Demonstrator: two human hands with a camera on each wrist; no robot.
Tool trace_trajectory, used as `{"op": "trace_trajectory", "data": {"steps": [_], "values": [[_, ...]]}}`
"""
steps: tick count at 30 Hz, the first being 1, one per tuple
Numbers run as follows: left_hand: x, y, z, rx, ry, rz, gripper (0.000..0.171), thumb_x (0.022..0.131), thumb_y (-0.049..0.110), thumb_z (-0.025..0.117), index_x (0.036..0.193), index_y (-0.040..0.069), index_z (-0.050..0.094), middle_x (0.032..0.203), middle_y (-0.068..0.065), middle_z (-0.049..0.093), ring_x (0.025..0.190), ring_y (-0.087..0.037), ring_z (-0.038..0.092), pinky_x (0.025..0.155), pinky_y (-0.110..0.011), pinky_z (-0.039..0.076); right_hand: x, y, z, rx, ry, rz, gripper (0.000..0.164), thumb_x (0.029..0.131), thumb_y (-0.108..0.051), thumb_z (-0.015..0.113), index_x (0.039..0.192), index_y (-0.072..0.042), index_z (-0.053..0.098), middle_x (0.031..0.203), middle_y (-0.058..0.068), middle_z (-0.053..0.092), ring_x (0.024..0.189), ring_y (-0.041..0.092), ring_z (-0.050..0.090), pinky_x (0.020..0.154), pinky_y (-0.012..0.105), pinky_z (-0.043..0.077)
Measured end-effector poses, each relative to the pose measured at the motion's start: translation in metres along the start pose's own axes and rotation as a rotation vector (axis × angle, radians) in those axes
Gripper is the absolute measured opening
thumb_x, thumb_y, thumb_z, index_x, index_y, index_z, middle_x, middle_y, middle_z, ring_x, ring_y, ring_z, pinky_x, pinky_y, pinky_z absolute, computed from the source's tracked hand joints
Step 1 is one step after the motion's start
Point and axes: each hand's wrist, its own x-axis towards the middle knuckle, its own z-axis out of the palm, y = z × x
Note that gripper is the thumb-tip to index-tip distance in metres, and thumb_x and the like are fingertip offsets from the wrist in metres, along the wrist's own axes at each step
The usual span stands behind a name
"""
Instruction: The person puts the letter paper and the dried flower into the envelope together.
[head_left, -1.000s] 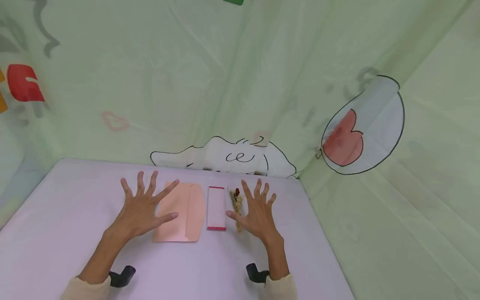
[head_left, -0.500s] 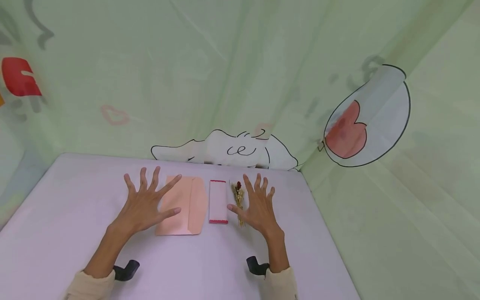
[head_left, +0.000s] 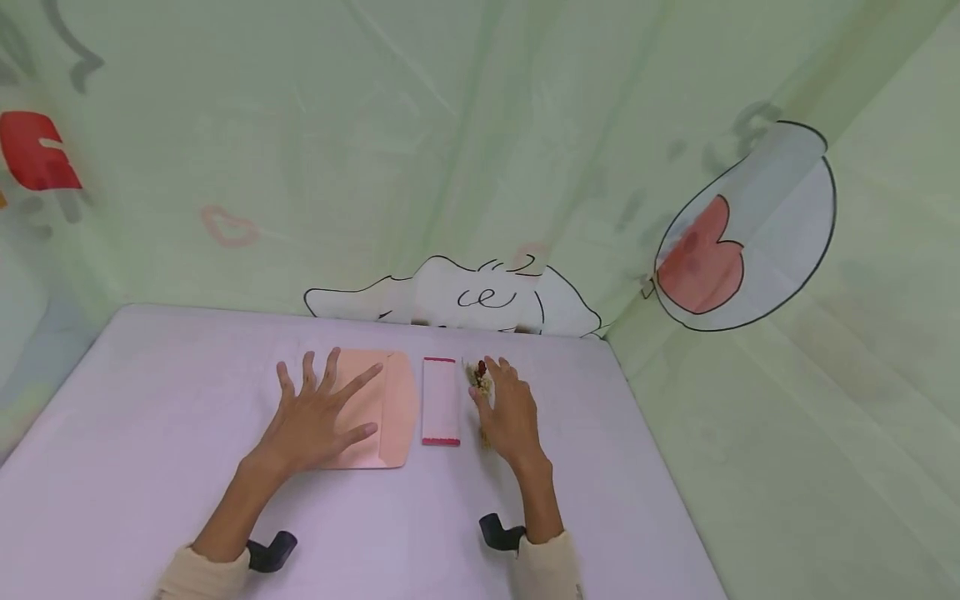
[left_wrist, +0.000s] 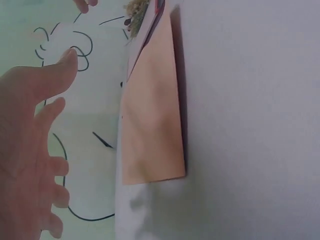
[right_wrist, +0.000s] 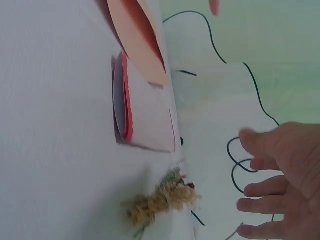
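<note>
My left hand (head_left: 303, 425) hovers with spread fingers over a pink envelope (head_left: 399, 408), overlapping its left part in the head view. The left wrist view shows a gap between this hand and the envelope (left_wrist: 152, 125). To the envelope's right lies a folded white paper (head_left: 441, 402) with red edges; the right wrist view shows its fold standing slightly open. A small bunch of dried flowers (head_left: 480, 377) with a dark red bloom lies farther right. Above it is my right hand (head_left: 513, 412), fingers loosely bent and holding nothing; it hides part of the stems. In the right wrist view the dried flowers (right_wrist: 162, 200) lie apart from the fingers.
A pale lilac table (head_left: 360, 533) bears all the items. Behind and to the right hang light green cloth walls (head_left: 337, 150) with cartoon drawings. Black curved pieces (head_left: 273, 552) sit at both wrists, beside cream sleeves.
Both hands have drawn inward: the left moved right over the envelope, the right moved left toward the dried flowers with its fingers bending closer together. The head view has shifted slightly.
</note>
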Motion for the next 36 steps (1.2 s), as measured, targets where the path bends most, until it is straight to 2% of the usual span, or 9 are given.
{"op": "trace_trajectory", "data": {"steps": [3, 5, 6, 8, 13, 20, 23, 29, 36], "values": [[0.000, 0.006, 0.009, -0.022, 0.001, -0.003, 0.076, 0.098, 0.059, 0.071, 0.166, 0.038, 0.044, 0.170, -0.034, 0.037, 0.151, -0.071, 0.034, 0.118, -0.092, 0.016, 0.002, -0.007, 0.009, -0.058, 0.117, 0.014, 0.040, 0.103, -0.025, 0.075, 0.139, -0.007, 0.074, 0.133, 0.018, 0.079, 0.111, 0.043, 0.079, 0.084, 0.057, 0.063], [0.000, 0.010, 0.015, -0.056, -0.003, -0.010, 0.073, 0.099, 0.055, 0.072, 0.165, 0.037, 0.046, 0.170, -0.034, 0.039, 0.151, -0.070, 0.035, 0.119, -0.091, 0.016, 0.004, -0.012, 0.016, -0.074, 0.191, 0.036, 0.027, 0.101, -0.021, 0.077, 0.122, -0.005, 0.082, 0.105, 0.014, 0.085, 0.085, 0.036, 0.081, 0.063, 0.047, 0.059], [0.000, 0.012, 0.019, -0.069, -0.005, -0.013, 0.071, 0.099, 0.054, 0.072, 0.164, 0.037, 0.048, 0.169, -0.034, 0.039, 0.151, -0.070, 0.035, 0.119, -0.091, 0.017, 0.004, -0.014, 0.020, -0.057, 0.216, 0.056, 0.020, 0.101, -0.019, 0.078, 0.112, -0.004, 0.085, 0.091, 0.013, 0.084, 0.075, 0.034, 0.078, 0.057, 0.045, 0.055], [0.000, 0.015, 0.025, -0.102, -0.011, -0.016, 0.068, 0.099, 0.051, 0.073, 0.162, 0.036, 0.051, 0.169, -0.034, 0.040, 0.151, -0.070, 0.036, 0.119, -0.091, 0.018, 0.004, -0.019, 0.028, -0.022, 0.245, 0.098, 0.017, 0.099, -0.015, 0.079, 0.099, 0.000, 0.085, 0.078, 0.013, 0.081, 0.067, 0.032, 0.075, 0.055, 0.043, 0.054], [0.002, 0.022, 0.040, -0.169, -0.029, -0.019, 0.063, 0.099, 0.047, 0.073, 0.158, 0.031, 0.057, 0.168, -0.036, 0.041, 0.149, -0.072, 0.038, 0.118, -0.090, 0.023, 0.003, -0.029, 0.051, 0.051, 0.214, 0.209, 0.022, 0.094, -0.013, 0.084, 0.098, 0.009, 0.081, 0.087, 0.022, 0.081, 0.079, 0.038, 0.078, 0.069, 0.053, 0.063], [0.002, 0.022, 0.053, -0.181, -0.033, -0.028, 0.061, 0.099, 0.050, 0.071, 0.154, 0.026, 0.061, 0.164, -0.037, 0.044, 0.146, -0.071, 0.042, 0.115, -0.087, 0.033, 0.001, -0.040, 0.077, 0.038, 0.143, 0.342, 0.027, 0.090, -0.012, 0.086, 0.099, 0.012, 0.076, 0.083, 0.023, 0.072, 0.078, 0.040, 0.071, 0.067, 0.056, 0.060], [-0.001, 0.021, 0.054, -0.193, -0.037, -0.031, 0.061, 0.097, 0.048, 0.073, 0.152, 0.023, 0.063, 0.162, -0.036, 0.046, 0.146, -0.070, 0.041, 0.114, -0.083, 0.035, -0.001, -0.044, 0.081, 0.029, 0.158, 0.354, 0.026, 0.090, -0.008, 0.085, 0.102, 0.013, 0.074, 0.089, 0.024, 0.072, 0.084, 0.042, 0.071, 0.069, 0.057, 0.060], [-0.004, 0.020, 0.052, -0.241, -0.054, -0.038, 0.058, 0.095, 0.038, 0.075, 0.148, 0.015, 0.064, 0.161, -0.035, 0.047, 0.150, -0.069, 0.037, 0.118, -0.083, 0.032, 0.001, -0.046, 0.084, 0.100, 0.177, 0.375, 0.018, 0.090, 0.001, 0.079, 0.099, 0.013, 0.071, 0.086, 0.023, 0.068, 0.082, 0.040, 0.068, 0.066, 0.051, 0.053], [-0.002, 0.017, 0.052, -0.290, -0.082, -0.060, 0.059, 0.098, 0.039, 0.072, 0.151, 0.016, 0.060, 0.168, -0.033, 0.042, 0.156, -0.067, 0.031, 0.125, -0.082, 0.025, 0.005, -0.044, 0.082, 0.198, 0.192, 0.445, 0.009, 0.091, 0.003, 0.072, 0.090, 0.011, 0.069, 0.083, 0.023, 0.068, 0.078, 0.036, 0.064, 0.065, 0.050, 0.051]]}}
